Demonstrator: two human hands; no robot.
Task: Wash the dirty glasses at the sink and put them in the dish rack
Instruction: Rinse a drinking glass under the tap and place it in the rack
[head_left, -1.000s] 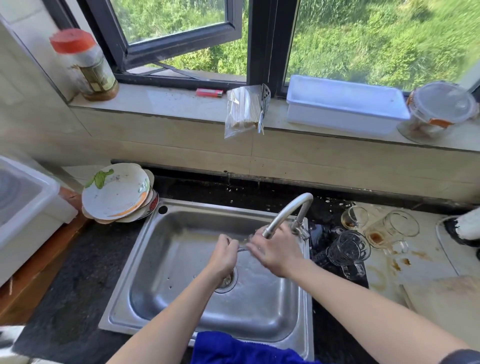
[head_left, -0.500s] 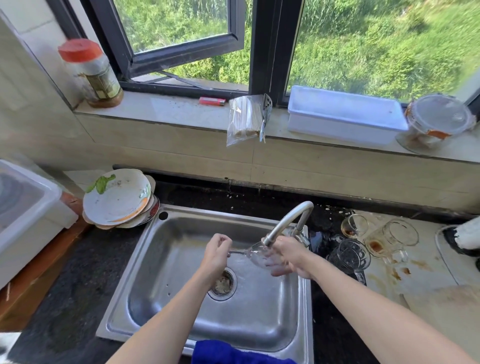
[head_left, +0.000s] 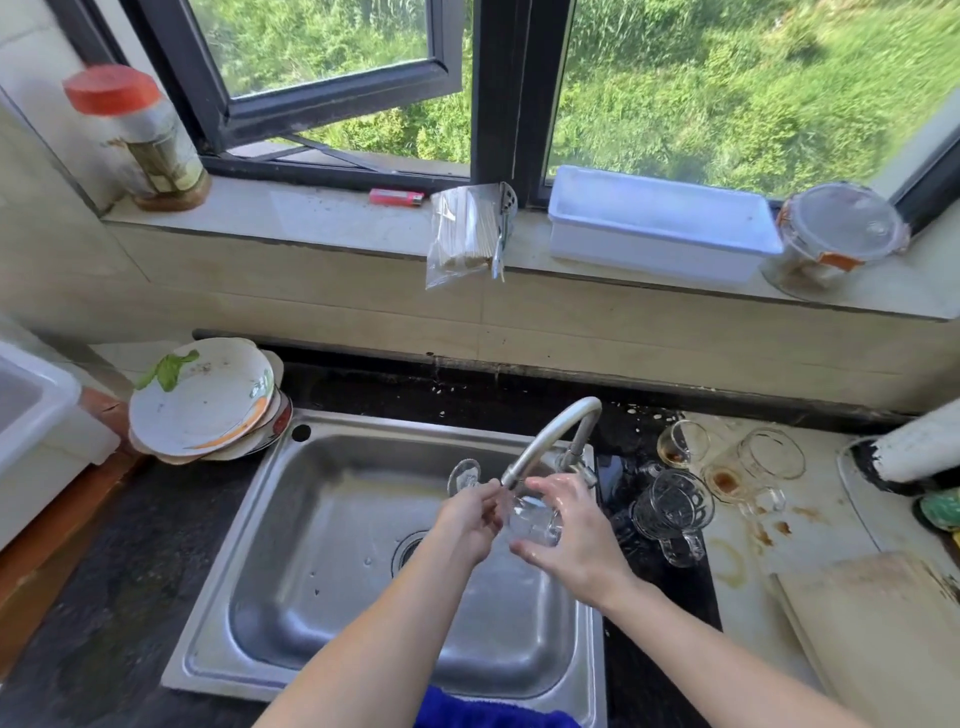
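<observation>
Holding a clear glass (head_left: 535, 519) right under the tap (head_left: 550, 434) spout, over the right half of the sink (head_left: 332, 426). The right hand (head_left: 571, 540) is wrapped round the glass from the right, with the thumb on the near side and the fingers curled over the far side. The left hand (head_left: 465, 525) has its fingers curled in against the glass's left side and grips it there. I can't tell if water is running.

The sink is set in the dark table (head_left: 104, 571). More dirty glasses (head_left: 672, 506) are by the table's right side, just past the sink rim. Some lie tipped over and two have brown dregs, with brown stains around them. A pale board (head_left: 872, 623) is at the near right corner. A stack of dirty plates (head_left: 202, 400) sits at the sink's far left corner, the top one with a green leaf. A white tub (head_left: 31, 410) is at the left edge. A blue cloth (head_left: 483, 714) hangs on the near edge by the sink.

The windowsill (head_left: 311, 218) behind holds:
- a jar (head_left: 135, 135) with a red lid, at the left end
- a red lighter (head_left: 396, 197)
- a bag (head_left: 465, 234) of sticks hanging over the edge
- a white tray (head_left: 654, 223)
- a lidded clear container (head_left: 836, 234), at the right end
</observation>
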